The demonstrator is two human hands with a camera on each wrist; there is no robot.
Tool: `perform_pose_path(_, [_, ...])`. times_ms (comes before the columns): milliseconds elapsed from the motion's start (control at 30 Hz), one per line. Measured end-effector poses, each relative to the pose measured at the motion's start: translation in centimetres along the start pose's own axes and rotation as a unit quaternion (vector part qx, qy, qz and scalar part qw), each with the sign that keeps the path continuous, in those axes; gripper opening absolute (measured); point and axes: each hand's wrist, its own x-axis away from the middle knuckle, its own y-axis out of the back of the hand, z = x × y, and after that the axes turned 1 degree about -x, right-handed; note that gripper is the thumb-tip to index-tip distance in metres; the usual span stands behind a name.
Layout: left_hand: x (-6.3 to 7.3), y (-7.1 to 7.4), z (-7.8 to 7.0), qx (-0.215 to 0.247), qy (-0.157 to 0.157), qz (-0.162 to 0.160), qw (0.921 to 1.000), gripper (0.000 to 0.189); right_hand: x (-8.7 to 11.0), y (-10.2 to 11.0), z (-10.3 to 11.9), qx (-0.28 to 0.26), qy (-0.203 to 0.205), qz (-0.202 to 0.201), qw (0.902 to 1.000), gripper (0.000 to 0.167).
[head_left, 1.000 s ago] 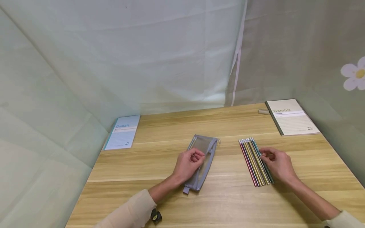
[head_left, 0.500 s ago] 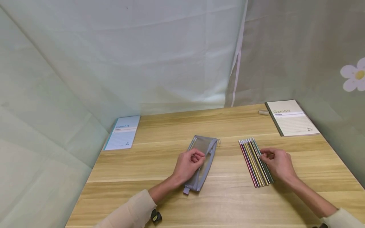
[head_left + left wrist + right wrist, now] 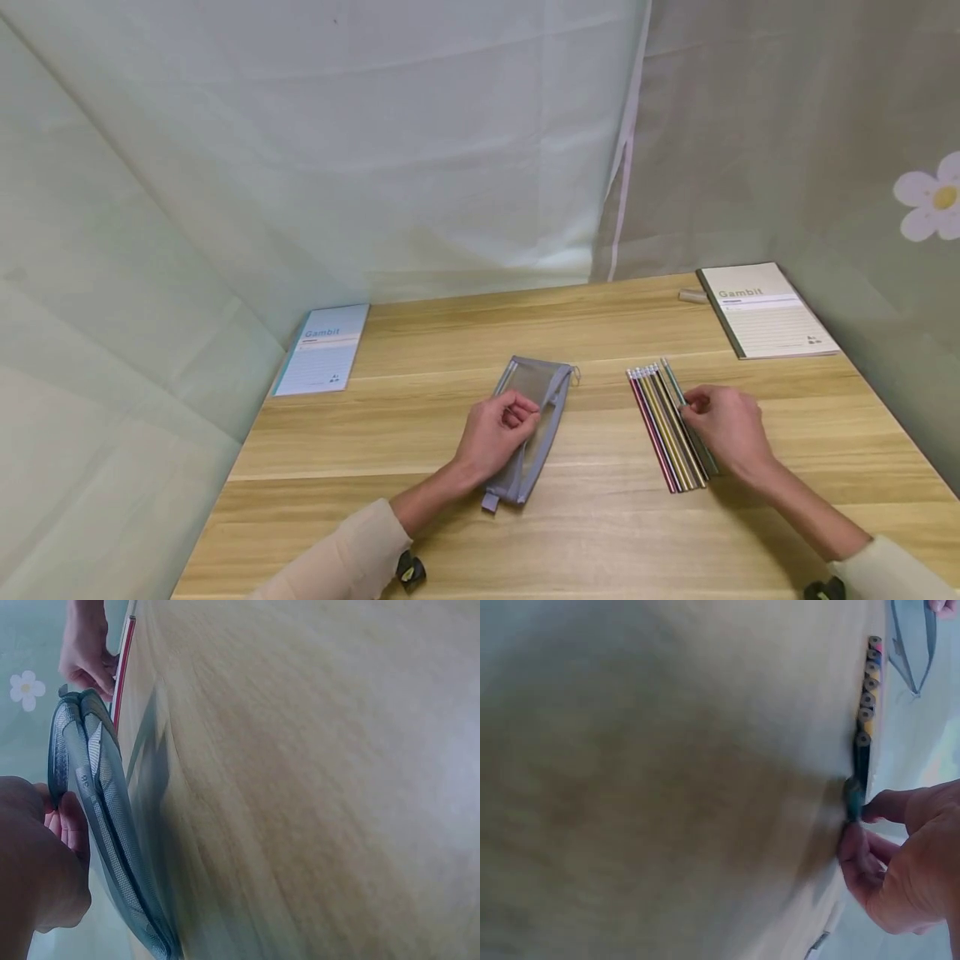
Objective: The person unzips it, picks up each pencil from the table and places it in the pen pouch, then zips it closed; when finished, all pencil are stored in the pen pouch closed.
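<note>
My left hand (image 3: 495, 435) pinches the edge of a grey mesh pencil case (image 3: 538, 377). The case lies on the table with its zip side gaping, and the left wrist view shows the pouch (image 3: 105, 802) held up at that edge. Thin sticks show through its far left corner. To the right, several pencils (image 3: 666, 433) lie side by side in a tight row, eraser ends away from me. My right hand (image 3: 731, 427) pinches a green pencil (image 3: 672, 382) at the row's right side. Its eraser end stands slightly apart from the others; the hand covers its middle.
A blue-spined notebook (image 3: 321, 350) lies at the table's far left. Another notebook (image 3: 768, 312), dark-spined, lies at the far right, with a small greyish block (image 3: 692, 295) beside it. Fabric walls (image 3: 480, 167) enclose the table's back and sides.
My right hand has closed its fingers on the green pencil and turned slightly, and the pencil's eraser end has parted from the row. The left hand and pencil case have stayed put.
</note>
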Motion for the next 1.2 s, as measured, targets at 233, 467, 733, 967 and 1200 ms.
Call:
perform_pose_path(233, [0.0,0.0,0.1,0.005,-0.001,0.003,1.0000,0.004,-0.7,0.4,-0.5,0.029,0.002,0.014,0.9995,0.008])
perform_pose_path(467, [-0.1,0.0,0.0,0.005,0.000,0.005,1.0000,0.005,-0.7,0.5,-0.8,0.016,-0.010,0.014,0.9997,0.007])
perform_pose_path(733, [-0.1,0.0,0.0,0.002,-0.005,-0.001,1.0000,0.005,-1.0,1.3,-0.2,-0.043,-0.027,0.012,0.9986,0.009])
perform_pose_path(967, [-0.1,0.1,-0.1,-0.004,0.000,-0.001,1.0000,0.005,-1.5,1.8,1.4,-0.123,-0.069,0.060,0.9882,0.022])
perform_pose_path(1200, [-0.1,0.1,-0.1,-0.001,0.001,-0.001,1.0000,0.006,-1.3,0.8,3.5,-0.275,-0.128,0.132,0.9439,0.027])
